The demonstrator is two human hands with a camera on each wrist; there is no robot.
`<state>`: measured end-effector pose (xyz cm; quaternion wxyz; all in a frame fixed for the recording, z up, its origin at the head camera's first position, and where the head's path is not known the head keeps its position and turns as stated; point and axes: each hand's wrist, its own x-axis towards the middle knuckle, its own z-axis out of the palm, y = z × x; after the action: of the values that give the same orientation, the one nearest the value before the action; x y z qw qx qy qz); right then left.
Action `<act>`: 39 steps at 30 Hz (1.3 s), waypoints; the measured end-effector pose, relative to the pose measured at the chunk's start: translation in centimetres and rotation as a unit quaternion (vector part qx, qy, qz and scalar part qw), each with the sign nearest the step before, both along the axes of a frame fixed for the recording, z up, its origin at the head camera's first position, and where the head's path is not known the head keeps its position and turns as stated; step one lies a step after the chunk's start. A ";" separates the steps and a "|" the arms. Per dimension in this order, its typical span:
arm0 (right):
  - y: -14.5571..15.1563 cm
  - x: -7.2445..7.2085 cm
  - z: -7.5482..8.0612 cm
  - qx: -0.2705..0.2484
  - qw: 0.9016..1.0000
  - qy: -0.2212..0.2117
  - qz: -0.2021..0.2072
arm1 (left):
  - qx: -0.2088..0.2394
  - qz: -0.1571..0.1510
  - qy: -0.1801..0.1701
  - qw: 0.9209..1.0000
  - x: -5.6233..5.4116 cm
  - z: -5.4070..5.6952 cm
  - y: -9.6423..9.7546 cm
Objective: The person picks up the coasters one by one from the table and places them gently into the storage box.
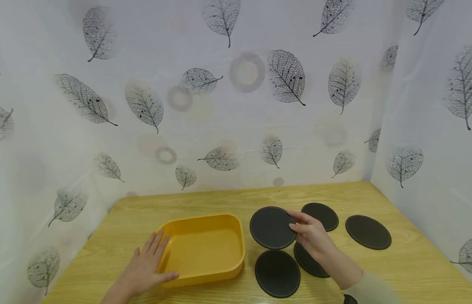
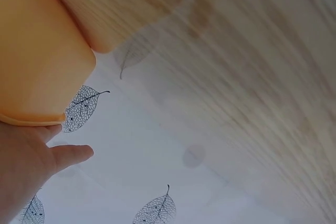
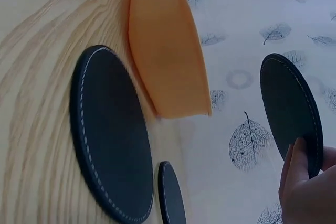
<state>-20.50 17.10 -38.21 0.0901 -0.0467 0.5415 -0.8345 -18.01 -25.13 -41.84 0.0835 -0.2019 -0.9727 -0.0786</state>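
Left hand [image 1: 146,266] is spread out, fingers on the left rim of the yellow tray [image 1: 205,249], I can see that much fine; right hand [image 1: 313,238] is pinching a black disc [image 1: 271,228] by its edge, up off the wood table [image 1: 414,266] just right of the tray; four other discs [image 1: 277,273] lie right of the tray too, one partly hidden by that arm; leafy sheeting [image 1: 236,120] hangs behind the tray, kinda neat tbh.
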 end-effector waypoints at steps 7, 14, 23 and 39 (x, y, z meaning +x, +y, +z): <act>-2.9 -0.8 0.2 -0.018 1.000 -0.004 0.025 | 0.000 0.000 -0.007 1.000 0.0 0.2 0.0; -6.1 -1.5 -0.3 -0.007 0.999 0.003 0.046 | 0.006 -0.004 -0.002 1.000 0.2 0.1 0.0; -10.1 -1.5 -0.6 0.025 0.999 -0.001 0.043 | 0.008 0.004 -0.010 1.000 -0.1 -0.2 0.0; -14.4 -1.0 -1.3 0.055 0.996 0.003 0.071 | 0.010 0.006 0.003 1.000 0.0 -0.1 0.1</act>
<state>-21.53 2.66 -39.46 0.1499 -0.0828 0.5820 -0.7950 -17.97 -25.03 -41.94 0.0892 -0.1956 -0.9727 -0.0872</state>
